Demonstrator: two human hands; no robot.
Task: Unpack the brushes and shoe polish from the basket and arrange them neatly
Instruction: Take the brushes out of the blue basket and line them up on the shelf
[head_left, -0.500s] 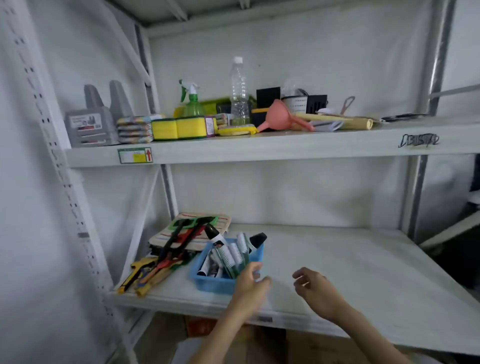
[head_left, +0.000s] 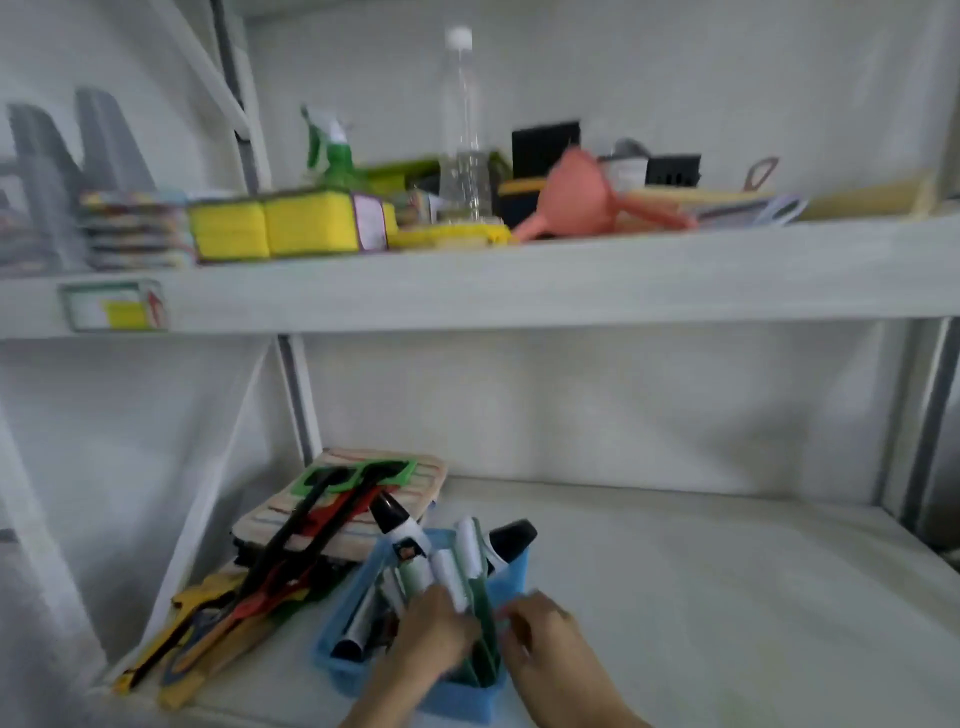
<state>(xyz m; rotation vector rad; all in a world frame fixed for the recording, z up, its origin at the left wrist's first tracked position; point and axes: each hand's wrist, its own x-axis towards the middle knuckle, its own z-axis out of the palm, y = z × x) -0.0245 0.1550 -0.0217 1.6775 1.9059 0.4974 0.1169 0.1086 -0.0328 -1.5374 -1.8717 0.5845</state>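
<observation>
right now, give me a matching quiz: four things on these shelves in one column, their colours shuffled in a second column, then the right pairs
Things:
1. basket
2. funnel
3. spray bottle
4. sponge pack

Colours:
A. yellow
B. green
C. blue
D. pink

Pairs: 1-C, 2-D, 3-B, 4-A
</observation>
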